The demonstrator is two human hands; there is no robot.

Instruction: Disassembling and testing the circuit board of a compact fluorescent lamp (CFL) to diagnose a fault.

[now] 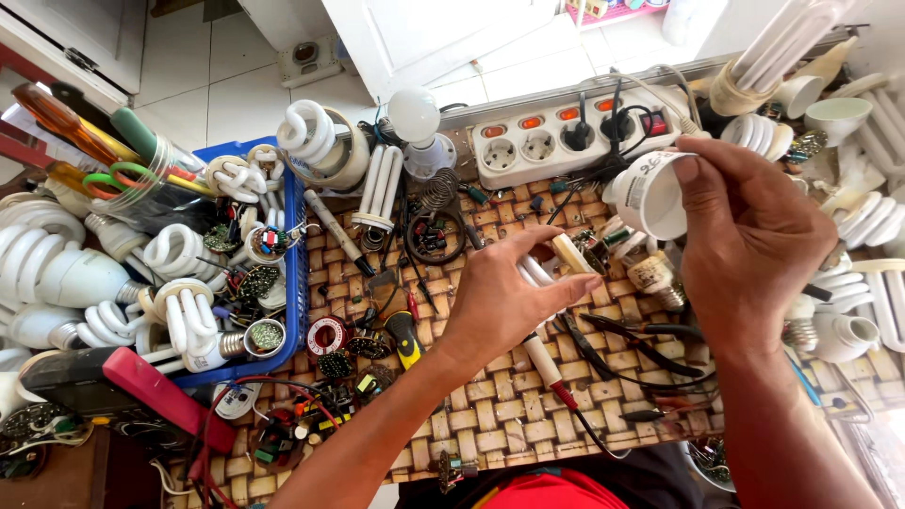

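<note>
Hands met over the woven mat [509,415], which carried most of the clutter. The right hand [754,236] held a white lamp housing [652,196] above the mat's far right part, just in front of the white power strip [566,137]; thumb and fingers were clamped on the housing's rim, with its open mouth turned left. The left hand [504,297] hovered over the middle of the mat, its fingers pinched together on a small cream-coloured piece [572,253] with white tubing [534,271] showing beneath the palm. Whether that piece joined the tubing could not be told. The two held parts stood near each other but apart.

A soldering iron [545,363] with a red collar lay on the mat under the left hand, and black pliers [632,330] lay just right of it. A screw-base lamp cap [657,276] rested on the mat below the housing. At the mat's left edge stood a blue basket [298,283] full of spiral bulbs [187,316] and small circuit boards. A black marker [337,231] lay on the mat just beside the basket.
</note>
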